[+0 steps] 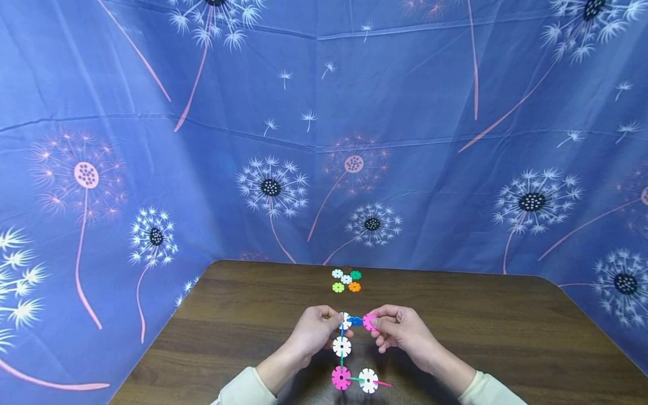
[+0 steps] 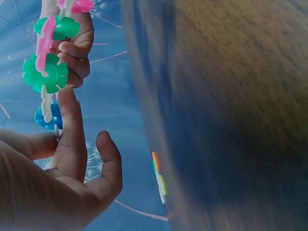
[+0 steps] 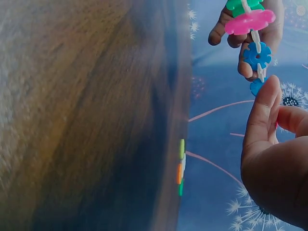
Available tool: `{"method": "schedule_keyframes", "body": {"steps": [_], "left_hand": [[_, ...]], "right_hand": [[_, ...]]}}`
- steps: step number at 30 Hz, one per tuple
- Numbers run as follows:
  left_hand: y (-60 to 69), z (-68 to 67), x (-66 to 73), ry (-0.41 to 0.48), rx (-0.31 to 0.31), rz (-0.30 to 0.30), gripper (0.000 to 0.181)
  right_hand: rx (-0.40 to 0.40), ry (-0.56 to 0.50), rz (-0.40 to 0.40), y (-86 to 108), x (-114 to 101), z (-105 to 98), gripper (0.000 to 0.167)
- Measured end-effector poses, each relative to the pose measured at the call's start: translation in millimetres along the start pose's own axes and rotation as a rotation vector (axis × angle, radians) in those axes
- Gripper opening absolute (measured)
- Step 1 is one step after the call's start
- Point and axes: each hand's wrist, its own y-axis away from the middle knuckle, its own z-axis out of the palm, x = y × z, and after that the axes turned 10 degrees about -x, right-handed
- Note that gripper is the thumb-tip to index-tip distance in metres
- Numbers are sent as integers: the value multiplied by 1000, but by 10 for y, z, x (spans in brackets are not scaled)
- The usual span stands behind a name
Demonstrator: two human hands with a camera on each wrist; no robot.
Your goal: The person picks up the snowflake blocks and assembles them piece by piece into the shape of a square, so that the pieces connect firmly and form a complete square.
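Closest is a chain of linked notched discs, held above the brown table and bending right at its near and far ends. The left hand pinches the white disc at its far corner; the right hand pinches the pink disc ending it. Farther off lie five loose discs, before a blue dandelion-print cloth.

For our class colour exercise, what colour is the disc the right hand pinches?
Pink: the disc that the right hand pinches shows best in the head view.
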Motion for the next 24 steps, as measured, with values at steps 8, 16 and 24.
{"method": "schedule_keyframes", "body": {"steps": [8,16,24], "left_hand": [[-22,-4,13,12,-2,10,19],[-14,14,3,6,0,11,18],[11,16,19,12,-4,4,18]], "right_hand": [[29,-4,-2,6,-1,10,29],[11,-6,10,21,-8,3,28],[-3,0,1,40,-5,16,27]]}}
